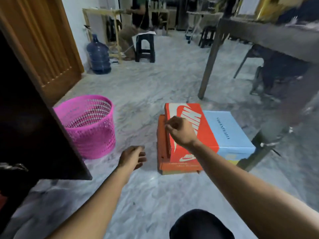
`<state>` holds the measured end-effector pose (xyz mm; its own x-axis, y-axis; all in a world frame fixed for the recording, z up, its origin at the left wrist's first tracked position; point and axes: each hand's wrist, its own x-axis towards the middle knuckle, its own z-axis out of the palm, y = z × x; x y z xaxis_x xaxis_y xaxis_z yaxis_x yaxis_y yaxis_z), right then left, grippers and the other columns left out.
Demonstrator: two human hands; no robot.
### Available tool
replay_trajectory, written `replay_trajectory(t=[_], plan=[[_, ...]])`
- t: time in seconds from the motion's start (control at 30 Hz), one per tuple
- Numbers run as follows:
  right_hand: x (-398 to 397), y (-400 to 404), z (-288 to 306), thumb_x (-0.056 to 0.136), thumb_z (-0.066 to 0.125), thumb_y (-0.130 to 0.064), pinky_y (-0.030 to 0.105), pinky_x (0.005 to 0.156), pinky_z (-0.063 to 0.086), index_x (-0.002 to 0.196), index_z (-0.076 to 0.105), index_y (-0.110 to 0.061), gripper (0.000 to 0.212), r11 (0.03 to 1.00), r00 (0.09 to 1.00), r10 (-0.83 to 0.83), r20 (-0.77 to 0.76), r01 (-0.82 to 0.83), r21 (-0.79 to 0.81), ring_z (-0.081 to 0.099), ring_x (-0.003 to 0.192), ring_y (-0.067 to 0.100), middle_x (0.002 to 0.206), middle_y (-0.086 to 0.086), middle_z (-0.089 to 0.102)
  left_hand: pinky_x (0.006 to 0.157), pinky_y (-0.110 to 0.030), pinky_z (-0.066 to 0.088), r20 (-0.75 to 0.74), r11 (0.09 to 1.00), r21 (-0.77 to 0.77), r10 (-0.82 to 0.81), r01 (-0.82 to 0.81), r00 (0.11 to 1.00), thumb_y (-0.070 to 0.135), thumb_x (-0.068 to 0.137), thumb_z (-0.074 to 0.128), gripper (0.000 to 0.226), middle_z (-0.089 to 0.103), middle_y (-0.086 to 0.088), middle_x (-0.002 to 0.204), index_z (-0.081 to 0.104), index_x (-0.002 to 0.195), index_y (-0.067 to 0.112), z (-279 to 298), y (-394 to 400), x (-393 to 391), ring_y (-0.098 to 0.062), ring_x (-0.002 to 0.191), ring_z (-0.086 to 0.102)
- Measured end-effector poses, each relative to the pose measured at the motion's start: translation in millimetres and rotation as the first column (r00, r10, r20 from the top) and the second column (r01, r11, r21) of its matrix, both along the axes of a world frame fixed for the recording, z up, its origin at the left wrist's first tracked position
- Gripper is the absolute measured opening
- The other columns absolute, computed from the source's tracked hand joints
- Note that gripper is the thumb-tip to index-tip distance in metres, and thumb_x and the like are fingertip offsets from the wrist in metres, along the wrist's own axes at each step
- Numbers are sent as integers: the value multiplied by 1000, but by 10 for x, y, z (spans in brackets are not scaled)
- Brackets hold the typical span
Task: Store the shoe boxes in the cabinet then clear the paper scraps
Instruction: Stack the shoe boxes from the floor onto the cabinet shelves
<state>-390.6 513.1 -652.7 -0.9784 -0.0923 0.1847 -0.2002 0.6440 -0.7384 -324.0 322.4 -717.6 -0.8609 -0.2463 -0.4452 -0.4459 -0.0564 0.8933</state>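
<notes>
Blurring everywhere, right hand (181, 131) masking red box (205, 133), grip unclear

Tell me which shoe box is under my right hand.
The red box with the white swoosh, under your right hand. The blue box sits beside it.

The right hand (181, 131) hides part of the red shoe box (198, 133); the dark cabinet door (34, 126) is cut off at left.

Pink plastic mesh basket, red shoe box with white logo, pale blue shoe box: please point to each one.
Pink plastic mesh basket (96, 135), head view, on its outer wall.
Red shoe box with white logo (205, 133), head view, on its lid.
Pale blue shoe box (229, 130), head view, on its lid.
</notes>
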Motion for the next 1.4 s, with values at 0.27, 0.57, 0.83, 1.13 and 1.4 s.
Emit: replay_trajectory(t=[0.27,0.57,0.83,1.13,1.4], plan=[[-338,1449,-675,82,56,-61,50,110,45,133,57,0,80,812,719,-575,390,560,163,53,129,44,136,27,56,103,-45,52,82,966,41,-257,254,963,72,88,60,60,60,-2,146,58,134,34,-177,1142,-597,-29,129,59],[-151,1230,-946,75,80,-43,41,82,53,106,50,-14,52,838,780,-377,499,517,-176,64,93,30,102,9,64,92,-62,57,72,999,40,20,-23,997,80,78,61,62,67,-3,128,51,126,42,-442,1040,-701,-33,111,67],[224,962,-877,71,94,-33,49,77,62,101,50,-17,56,758,817,-106,567,436,-486,69,77,19,95,3,64,80,-39,56,-107,954,191,255,-232,961,46,92,71,26,72,7,117,63,117,42,-348,588,-252,-15,103,69],[84,825,63,69,74,-77,52,87,60,131,66,-43,71,687,785,303,541,213,-694,62,100,38,109,20,50,64,-32,51,-155,939,182,319,-290,935,47,90,65,42,73,-10,99,70,117,16,204,-591,479,-21,79,67],[312,132,270,84,73,-42,71,92,55,115,77,-26,35,634,756,389,526,194,-749,62,110,55,109,19,45,51,-16,52,-374,879,135,472,-456,798,57,92,65,69,70,-19,112,54,131,1,753,-1201,1201,-10,79,67]])
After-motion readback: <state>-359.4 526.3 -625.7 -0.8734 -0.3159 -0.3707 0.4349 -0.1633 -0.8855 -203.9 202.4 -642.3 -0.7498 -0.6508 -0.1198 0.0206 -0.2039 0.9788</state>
